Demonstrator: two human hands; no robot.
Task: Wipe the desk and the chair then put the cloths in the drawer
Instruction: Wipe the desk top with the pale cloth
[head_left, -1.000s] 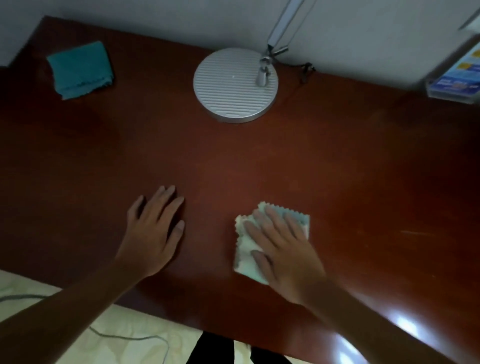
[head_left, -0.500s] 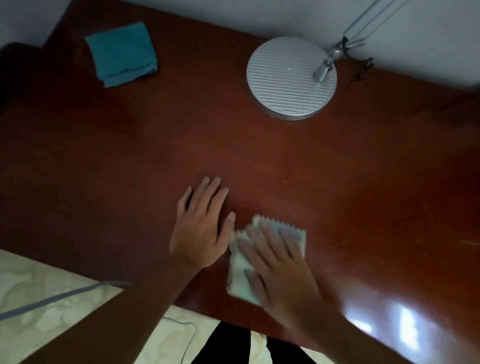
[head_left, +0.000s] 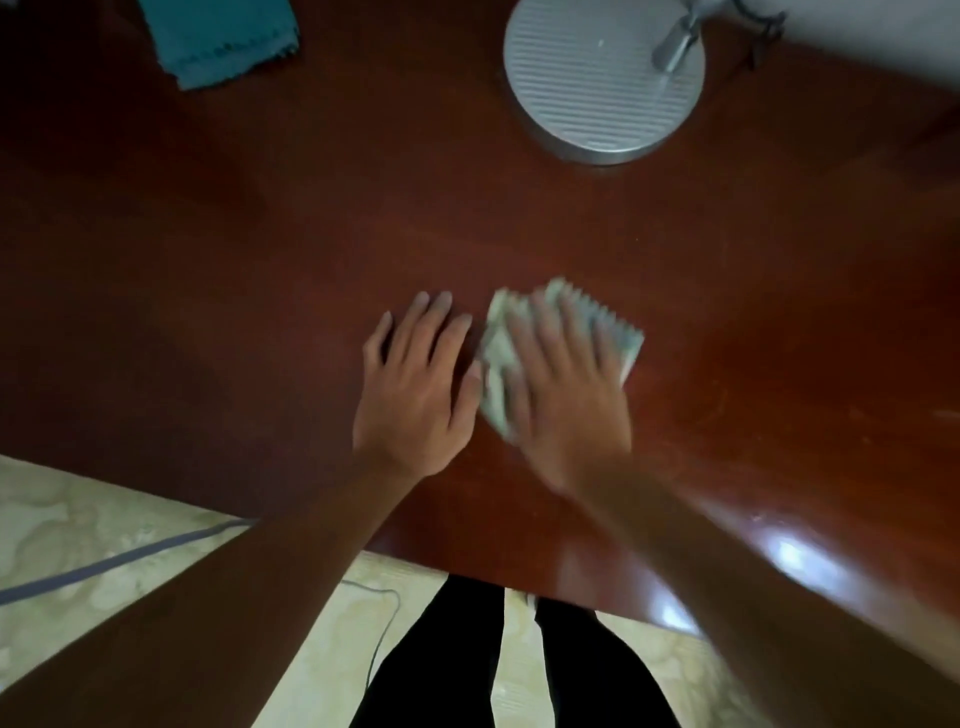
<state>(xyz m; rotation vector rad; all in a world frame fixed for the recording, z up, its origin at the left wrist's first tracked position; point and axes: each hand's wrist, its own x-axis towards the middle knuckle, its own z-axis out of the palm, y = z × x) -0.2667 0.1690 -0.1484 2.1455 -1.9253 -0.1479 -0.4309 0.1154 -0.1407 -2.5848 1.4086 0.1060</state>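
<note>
A dark red-brown wooden desk (head_left: 260, 291) fills most of the view. My right hand (head_left: 566, 395) lies flat with straight fingers on a pale green cloth (head_left: 618, 332) with a zigzag edge, pressing it onto the desk; the hand is blurred. My left hand (head_left: 415, 395) rests flat on the desk just left of the cloth, thumb close to its edge. A folded teal cloth (head_left: 223, 39) lies at the far left of the desk. No chair or drawer is in view.
A round ribbed silver lamp base (head_left: 597, 78) stands at the back of the desk, its arm rising out of view by the white wall. Pale tiled floor (head_left: 78, 530) with a grey cable (head_left: 119, 561) shows below the desk's near edge, beside my dark-trousered legs.
My right hand slid the pale cloth away from me, farther onto the desk. The left hand, which had drawn close beside it, stays there. The view has tilted down and shifted left.
</note>
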